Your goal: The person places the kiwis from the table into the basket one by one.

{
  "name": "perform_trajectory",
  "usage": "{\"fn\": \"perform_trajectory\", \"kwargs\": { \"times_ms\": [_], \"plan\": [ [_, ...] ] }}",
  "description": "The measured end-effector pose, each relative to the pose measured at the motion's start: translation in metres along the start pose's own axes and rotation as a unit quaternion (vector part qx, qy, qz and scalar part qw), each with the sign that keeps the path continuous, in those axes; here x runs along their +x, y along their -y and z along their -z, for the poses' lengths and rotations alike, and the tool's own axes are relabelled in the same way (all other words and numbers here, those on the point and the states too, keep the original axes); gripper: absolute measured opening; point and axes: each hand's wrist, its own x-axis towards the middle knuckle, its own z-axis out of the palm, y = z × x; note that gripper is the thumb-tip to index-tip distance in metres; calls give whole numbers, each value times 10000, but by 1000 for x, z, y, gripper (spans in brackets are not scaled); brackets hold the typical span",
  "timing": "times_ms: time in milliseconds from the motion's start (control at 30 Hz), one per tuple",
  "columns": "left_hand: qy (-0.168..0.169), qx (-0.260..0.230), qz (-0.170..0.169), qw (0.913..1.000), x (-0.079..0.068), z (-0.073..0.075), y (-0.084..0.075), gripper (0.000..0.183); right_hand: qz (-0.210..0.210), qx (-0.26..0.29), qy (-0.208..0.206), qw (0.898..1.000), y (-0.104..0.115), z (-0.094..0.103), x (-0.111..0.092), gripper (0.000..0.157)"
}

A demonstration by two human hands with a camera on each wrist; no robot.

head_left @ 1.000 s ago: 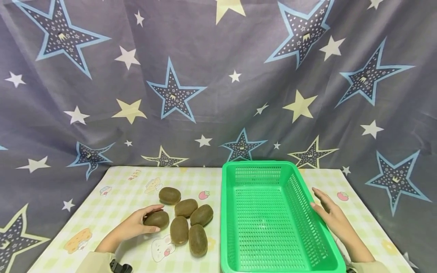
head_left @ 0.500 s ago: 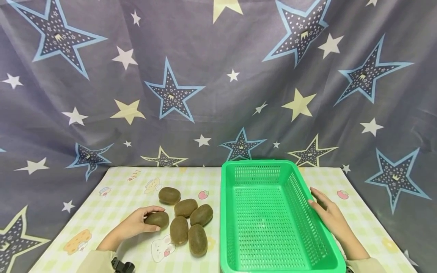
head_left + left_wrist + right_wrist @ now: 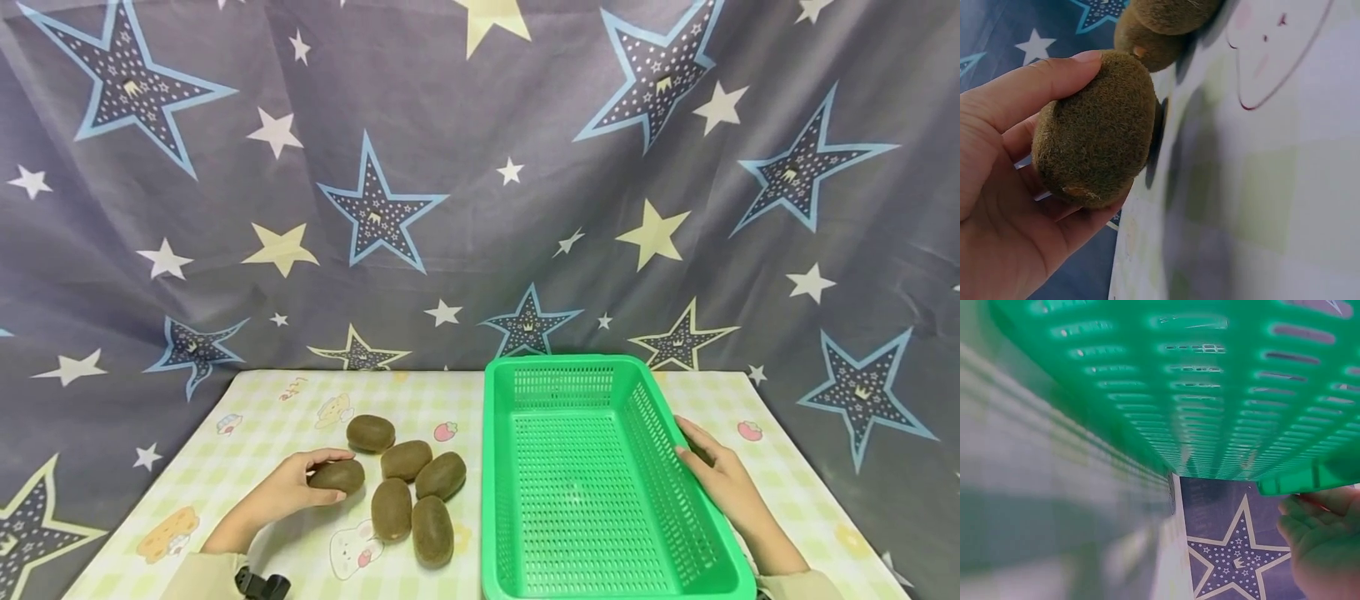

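In the head view, my left hand point(image 3: 283, 492) holds a brown kiwi point(image 3: 339, 477) at the left side of a group. The left wrist view shows the thumb along one side of this kiwi point(image 3: 1094, 131) and the fingers around the other, its shadow on the cloth beside it. Several kiwis point(image 3: 407, 461) lie together just to its right. A green plastic basket point(image 3: 492, 483) stands at the right with nothing in it. My right hand point(image 3: 726, 482) grips its right rim, thumb at the top edge, fingers on the outer side; in the right wrist view, the curled fingers point(image 3: 1325, 519) sit under the rim.
A checked cloth point(image 3: 262, 433) with printed cartoon figures covers the table. Behind it hangs a dark grey curtain point(image 3: 465, 125) with stars. The basket's slotted walls rise between the kiwis and my right hand.
My left hand has shifted slightly left and away from me with its kiwi, widening the gap to the others. My right hand has moved a little closer onto the basket's rim.
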Motion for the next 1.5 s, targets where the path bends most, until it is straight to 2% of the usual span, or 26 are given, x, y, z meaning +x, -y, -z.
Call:
{"fn": "perform_trajectory", "kwargs": {
  "times_ms": [167,400,533,1000,1267,1500],
  "plan": [
    [-94,-36,21,9999,3,-1,-2,54,0,71,-68,10000,-3,0,-1,51],
    [-497,32,81,9987,11,-4,-8,54,-85,116,-56,9999,-4,1,-2,51],
    [-615,88,73,9980,14,-6,-13,55,-115,58,-71,9999,-5,2,-2,51],
    [-562,-278,-3,9980,23,-19,-32,53,-5,97,-128,9999,-6,0,-3,49],
    [-554,-416,-394,9968,34,-27,-41,50,78,90,-154,9998,-5,-1,-1,49],
    [-511,-606,-376,9961,40,-30,-51,49,69,125,-189,9997,-4,-4,-1,49]
  ]
}}
